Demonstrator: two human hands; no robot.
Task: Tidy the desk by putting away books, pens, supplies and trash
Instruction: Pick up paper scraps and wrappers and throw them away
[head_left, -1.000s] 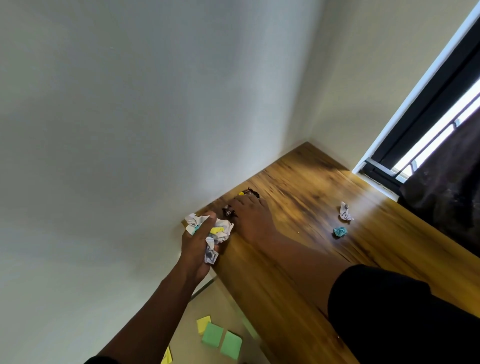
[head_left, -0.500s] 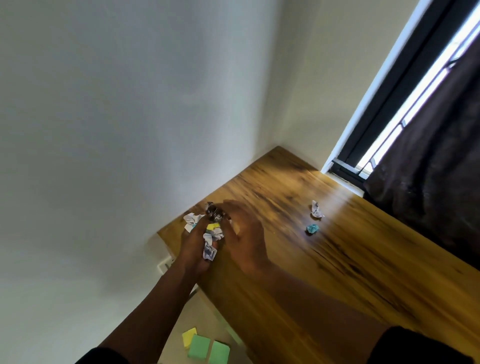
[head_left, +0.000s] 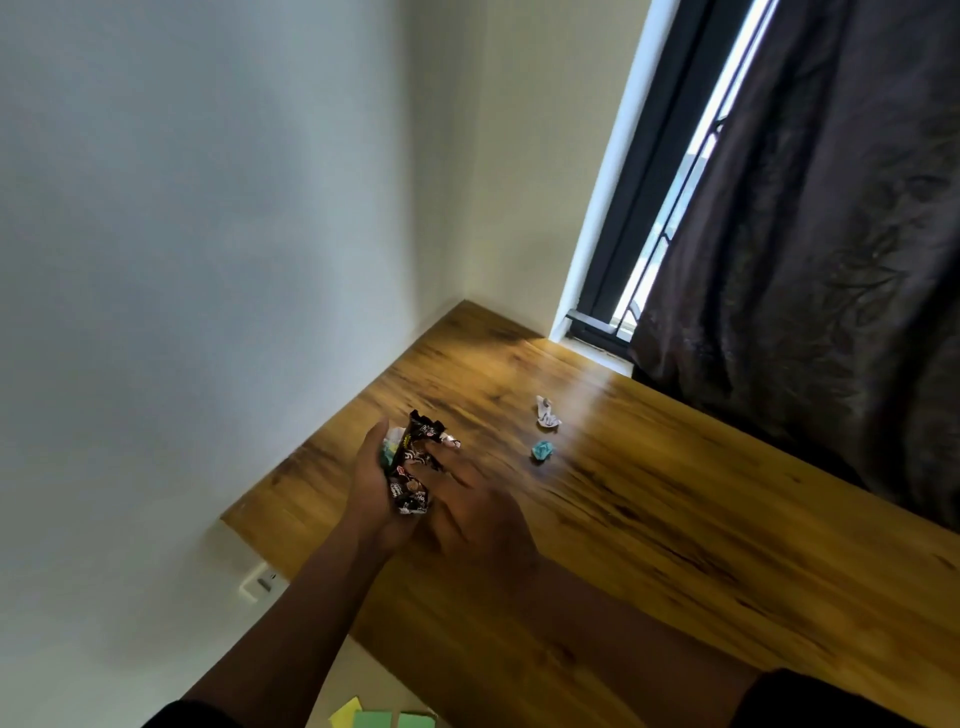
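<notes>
- Head view: the left hand (head_left: 375, 483) cups a bundle of wrappers (head_left: 410, 467) over the desk (head_left: 649, 519).
- The right hand (head_left: 470, 512) touches the bundle with relaxed fingers.
- A white paper ball (head_left: 547, 414) and a teal paper ball (head_left: 541, 450) lie nearby on the desk.

We see a smooth, faintly glossy wood-grain desk (head_left: 649, 499) and a glossy crinkled black wrapper (head_left: 413, 467). The white scrap (head_left: 547, 413) looks like crumpled matt paper; the curtain (head_left: 810, 234) is dark cloth.
</notes>
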